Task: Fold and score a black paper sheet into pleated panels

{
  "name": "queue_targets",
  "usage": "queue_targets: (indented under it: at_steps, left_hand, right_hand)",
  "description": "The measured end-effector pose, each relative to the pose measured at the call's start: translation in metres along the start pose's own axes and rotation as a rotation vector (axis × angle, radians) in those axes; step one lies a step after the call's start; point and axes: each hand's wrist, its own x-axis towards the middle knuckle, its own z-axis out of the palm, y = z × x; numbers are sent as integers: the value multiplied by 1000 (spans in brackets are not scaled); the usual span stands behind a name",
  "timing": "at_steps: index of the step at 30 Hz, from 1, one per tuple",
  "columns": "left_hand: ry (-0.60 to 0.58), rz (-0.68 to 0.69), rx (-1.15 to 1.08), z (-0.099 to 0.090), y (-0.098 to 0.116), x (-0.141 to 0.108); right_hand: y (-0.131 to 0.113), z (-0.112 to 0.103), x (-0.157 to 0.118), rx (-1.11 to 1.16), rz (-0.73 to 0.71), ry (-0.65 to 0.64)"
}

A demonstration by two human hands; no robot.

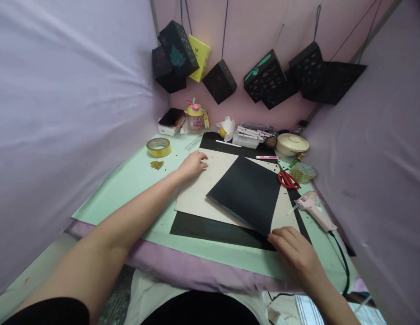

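My right hand pinches the near corner of a black card sheet, which lies at an angle with its near edge slightly raised. Beneath it is a cream-white board, itself lying on a larger black sheet that shows along the front, back and right. My left hand rests over the left edge of the white board, fingers apart and slightly curled, holding nothing. Red-handled scissors lie by the right corner of the black card; a pink-and-white pen-shaped cutter lies behind it.
A glue gun with its cord lies at right. Tape sits at left near a small leaf-like piece. Along the back stand a yellow-lidded cup, a pen box and a lidded bowl. Decorated black boxes hang above.
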Motion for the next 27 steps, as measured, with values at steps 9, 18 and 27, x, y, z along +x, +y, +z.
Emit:
queue_targets:
  at_steps: [9,18,27]
  left_hand:
    - [201,-197,-299,22,-13,18]
    - [340,-410,-892,-2,1,-2]
    - [-28,-384,-1312,23,82,-83]
  right_hand:
    - [-8,13,7,6,-43,-13]
    - [-5,23,26,-51,-21,-9]
    - [-20,13,77,187,253,257]
